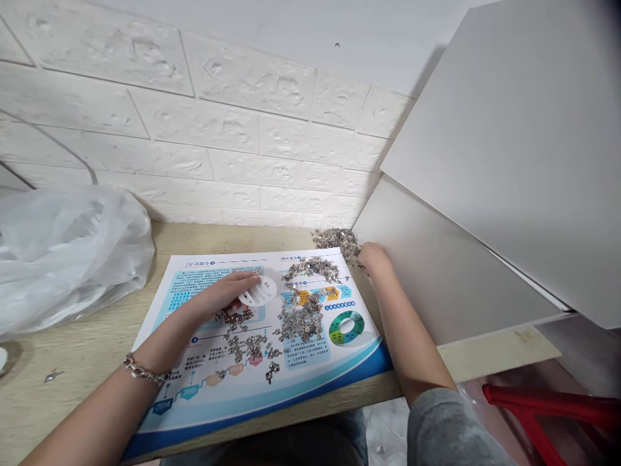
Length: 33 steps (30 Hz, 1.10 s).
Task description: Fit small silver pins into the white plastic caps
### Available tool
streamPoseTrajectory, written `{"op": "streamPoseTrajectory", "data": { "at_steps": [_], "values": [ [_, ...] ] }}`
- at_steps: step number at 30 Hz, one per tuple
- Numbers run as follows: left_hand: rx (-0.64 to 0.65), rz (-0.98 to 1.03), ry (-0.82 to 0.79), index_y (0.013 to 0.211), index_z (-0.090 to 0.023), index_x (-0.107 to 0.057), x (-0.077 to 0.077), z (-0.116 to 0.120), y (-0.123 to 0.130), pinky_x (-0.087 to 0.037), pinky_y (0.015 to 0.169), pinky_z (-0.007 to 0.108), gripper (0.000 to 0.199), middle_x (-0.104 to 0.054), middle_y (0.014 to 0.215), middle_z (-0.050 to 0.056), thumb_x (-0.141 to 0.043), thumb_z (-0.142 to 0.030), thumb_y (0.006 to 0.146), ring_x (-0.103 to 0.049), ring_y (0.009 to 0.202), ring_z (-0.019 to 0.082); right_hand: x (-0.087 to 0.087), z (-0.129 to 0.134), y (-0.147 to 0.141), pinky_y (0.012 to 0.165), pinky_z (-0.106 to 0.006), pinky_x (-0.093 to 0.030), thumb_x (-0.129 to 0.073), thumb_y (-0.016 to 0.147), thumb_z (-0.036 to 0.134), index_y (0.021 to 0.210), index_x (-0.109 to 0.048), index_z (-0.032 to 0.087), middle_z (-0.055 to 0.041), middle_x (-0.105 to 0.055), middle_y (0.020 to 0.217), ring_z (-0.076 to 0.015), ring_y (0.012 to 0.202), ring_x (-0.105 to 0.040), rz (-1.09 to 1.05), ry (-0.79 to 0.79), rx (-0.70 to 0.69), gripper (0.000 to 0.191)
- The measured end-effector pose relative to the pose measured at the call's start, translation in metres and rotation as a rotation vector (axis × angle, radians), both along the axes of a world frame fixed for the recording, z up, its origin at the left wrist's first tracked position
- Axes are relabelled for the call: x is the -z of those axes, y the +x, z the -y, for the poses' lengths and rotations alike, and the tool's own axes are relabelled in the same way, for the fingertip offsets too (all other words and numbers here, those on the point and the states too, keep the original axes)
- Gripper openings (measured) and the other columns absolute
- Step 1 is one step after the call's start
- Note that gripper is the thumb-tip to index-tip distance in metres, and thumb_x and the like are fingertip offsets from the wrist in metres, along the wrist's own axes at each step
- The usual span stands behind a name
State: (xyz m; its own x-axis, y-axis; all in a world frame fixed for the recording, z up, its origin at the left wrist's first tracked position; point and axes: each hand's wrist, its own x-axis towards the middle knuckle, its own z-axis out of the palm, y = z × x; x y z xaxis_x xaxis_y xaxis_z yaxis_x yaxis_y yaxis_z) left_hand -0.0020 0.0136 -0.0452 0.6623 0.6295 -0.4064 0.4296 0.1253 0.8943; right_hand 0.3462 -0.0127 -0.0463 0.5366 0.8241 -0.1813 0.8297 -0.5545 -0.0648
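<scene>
My left hand (226, 294) grips a white round plastic disc (259, 291) with slots cut through it, holding it over the printed sheet (194, 336). Small shiny metal pieces (301, 317) lie in a heap on the paper just right of the disc, and others (250, 346) are scattered below it. At the back right, my right hand (373, 259) is curled at the edge of a larger pile of the same metal pieces (337, 239). Its fingertips are mostly hidden, so what they pinch does not show.
A translucent plastic bag (72, 252) sits on the wooden table (92, 362) at left. Grey-white panels (436, 259) lean at right, close to my right arm. A white brick-patterned wall (233, 129) stands behind. A red frame (548, 408) shows at lower right.
</scene>
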Motion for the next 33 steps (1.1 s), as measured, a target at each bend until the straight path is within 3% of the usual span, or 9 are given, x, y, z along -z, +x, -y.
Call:
{"op": "streamPoseTrajectory", "data": {
  "at_steps": [11,17,26,33],
  "values": [
    [0.026,0.003,0.005,0.092,-0.015,-0.054,0.004,-0.002,-0.001,-0.022,0.042,0.02,0.043,-0.046,0.054,0.001,-0.043,-0.055,0.079,-0.033,0.043,0.009,0.002,0.005,0.004,0.052,-0.021,-0.041,-0.051,0.071,0.014,0.078,-0.066,0.007,-0.0117,-0.062,0.058,-0.0176,0.056,-0.06,-0.046,-0.062,0.029,0.018],
    [0.004,-0.011,0.01,0.095,-0.015,-0.054,0.002,0.0,0.0,-0.024,0.041,0.02,0.044,-0.047,0.055,0.001,-0.043,-0.054,0.079,-0.036,0.044,0.009,-0.006,0.019,0.002,0.05,-0.019,-0.04,-0.04,0.081,0.016,0.095,-0.062,0.011,-0.008,-0.064,0.065,-0.0117,0.045,-0.056,-0.124,-0.043,-0.017,0.026],
    [0.002,0.002,0.009,0.092,-0.015,-0.056,-0.003,0.002,0.001,-0.025,0.042,0.021,0.043,-0.047,0.057,0.001,-0.045,-0.053,0.076,-0.037,0.045,0.01,-0.002,0.014,-0.003,0.06,-0.02,-0.038,-0.043,0.078,0.014,0.085,-0.063,0.008,-0.0171,-0.064,0.086,-0.0185,0.075,-0.061,0.008,0.034,-0.096,0.022],
    [-0.012,-0.003,0.009,0.095,-0.017,-0.055,0.0,0.002,0.0,-0.026,0.043,0.021,0.043,-0.05,0.061,0.002,-0.045,-0.054,0.077,-0.039,0.046,0.01,-0.008,0.018,0.001,0.05,-0.02,-0.035,-0.042,0.079,0.021,0.077,-0.061,0.01,-0.0098,-0.062,0.065,-0.0128,0.052,-0.054,-0.083,0.052,-0.109,0.023]
  ]
}}
